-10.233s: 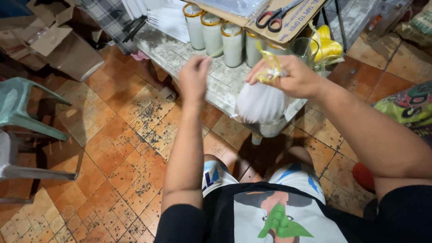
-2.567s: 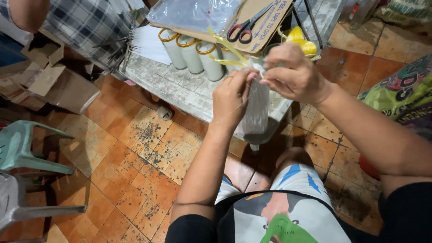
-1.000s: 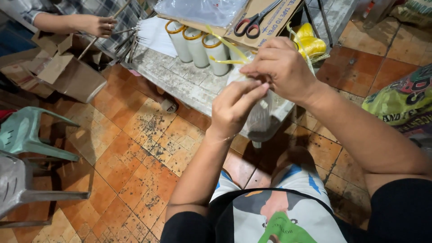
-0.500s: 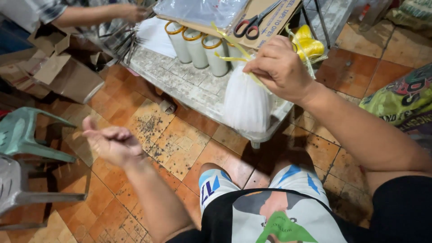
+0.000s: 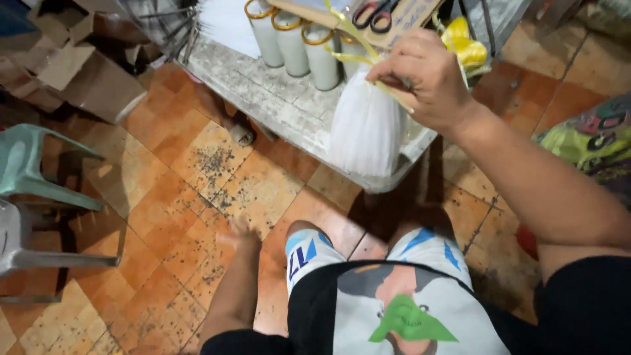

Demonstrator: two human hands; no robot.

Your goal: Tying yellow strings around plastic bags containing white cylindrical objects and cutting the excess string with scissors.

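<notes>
Over the far table edge, right hand (image 5: pixel 424 75) grips the white bag (image 5: pixel 367 128) by its yellow-tied neck, so tying looks done; left hand (image 5: pixel 238 231) hangs blurred, can't tell its grip.

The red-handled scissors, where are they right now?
The red-handled scissors lie at the top of the head view on a brown cardboard sheet, above the white candle jars, behind the right hand.

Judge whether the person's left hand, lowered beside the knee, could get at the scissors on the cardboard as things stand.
Probably not easily: the left hand hangs low near the floor, and the right hand, holding the white bag, sits before the scissors.
</notes>
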